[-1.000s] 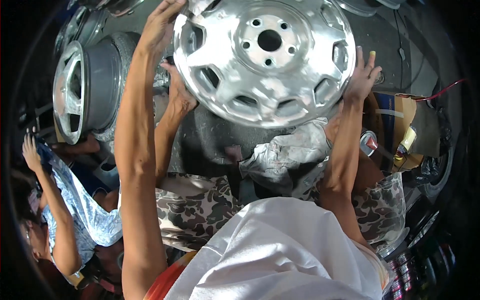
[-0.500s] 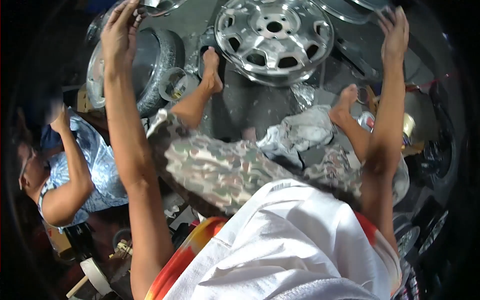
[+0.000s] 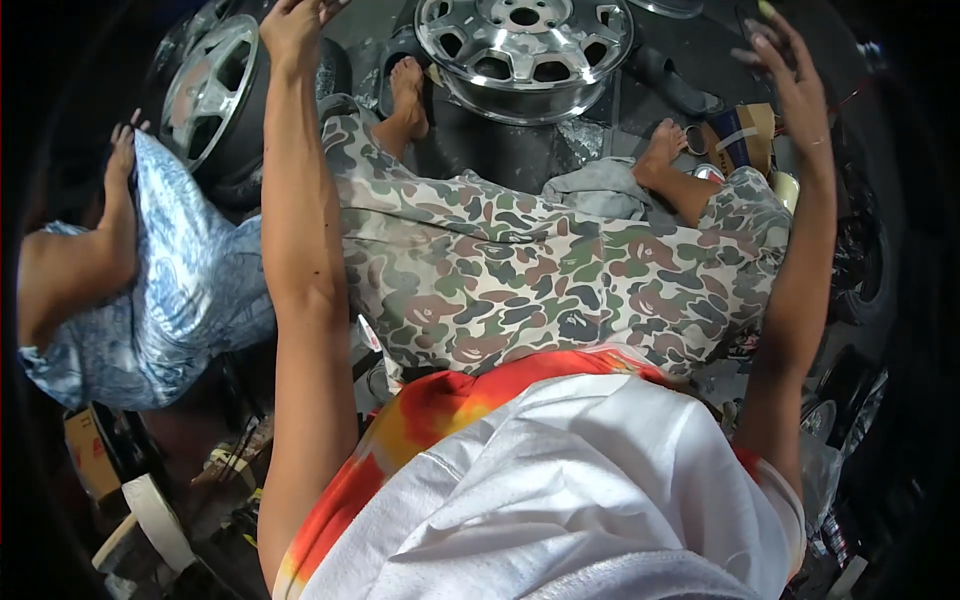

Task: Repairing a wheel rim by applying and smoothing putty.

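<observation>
Both my arms are raised and stretched forward. My left hand point(image 3: 295, 28) is at the top edge, partly cut off by it; the fingers that show look apart, and nothing can be made out in them. My right hand point(image 3: 797, 100) is lifted at the upper right, open, its fingers spread. Between the hands, a shiny silver wheel rim point(image 3: 540, 98) lies flat on the floor beyond my feet, touched by neither. A second, spoked wheel rim point(image 3: 243, 70) leans against a dark tire, left of my left hand. A white cloth point(image 3: 570, 470) hangs over my front.
A person in blue patterned clothing point(image 3: 200, 280) sits close on my left. A grey rag point(image 3: 600, 188) lies by my right foot, with a cardboard box point(image 3: 745, 135) beyond it. A dark sandal point(image 3: 675, 85) lies right of the flat rim. At lower left is a white-headed mallet point(image 3: 158, 520).
My view has shifted, and my camouflage trousers show more fully. The left hand has gone partly out of the top edge; the right hand's fingers have spread. The neighbour's arm is lower.
</observation>
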A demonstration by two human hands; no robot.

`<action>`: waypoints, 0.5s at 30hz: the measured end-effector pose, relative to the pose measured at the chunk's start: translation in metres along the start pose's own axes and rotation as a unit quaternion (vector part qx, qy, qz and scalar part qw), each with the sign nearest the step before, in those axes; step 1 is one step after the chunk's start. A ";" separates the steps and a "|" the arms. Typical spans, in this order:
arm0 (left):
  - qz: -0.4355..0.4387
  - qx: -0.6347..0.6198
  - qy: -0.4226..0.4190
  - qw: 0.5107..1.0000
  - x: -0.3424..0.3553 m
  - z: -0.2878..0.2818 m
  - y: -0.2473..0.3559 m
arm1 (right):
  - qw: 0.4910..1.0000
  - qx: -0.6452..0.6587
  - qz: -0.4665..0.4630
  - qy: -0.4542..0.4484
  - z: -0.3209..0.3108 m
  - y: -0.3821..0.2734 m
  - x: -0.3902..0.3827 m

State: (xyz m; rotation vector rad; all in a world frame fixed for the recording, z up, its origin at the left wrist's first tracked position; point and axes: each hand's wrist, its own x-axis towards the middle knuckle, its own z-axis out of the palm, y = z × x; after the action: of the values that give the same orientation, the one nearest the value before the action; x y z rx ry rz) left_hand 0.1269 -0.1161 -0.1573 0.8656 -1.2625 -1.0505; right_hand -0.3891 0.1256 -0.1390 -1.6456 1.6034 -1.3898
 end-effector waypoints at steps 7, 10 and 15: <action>-0.046 0.028 0.012 0.998 0.004 -0.035 -0.013 | 0.997 -0.007 0.048 -0.056 0.030 0.013 -0.023; -0.124 0.140 0.020 0.982 -0.013 -0.042 -0.013 | 0.990 -0.009 0.076 -0.115 0.048 0.036 -0.038; -0.224 0.172 -0.189 0.940 -0.059 0.002 -0.030 | 0.968 0.164 0.109 -0.157 0.114 0.024 -0.055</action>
State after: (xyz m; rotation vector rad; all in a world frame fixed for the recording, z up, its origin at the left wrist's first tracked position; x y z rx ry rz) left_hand 0.1209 -0.0689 -0.2040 1.3054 -1.6487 -1.4307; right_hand -0.2918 0.1346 -0.2224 -1.3660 1.2528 -1.1433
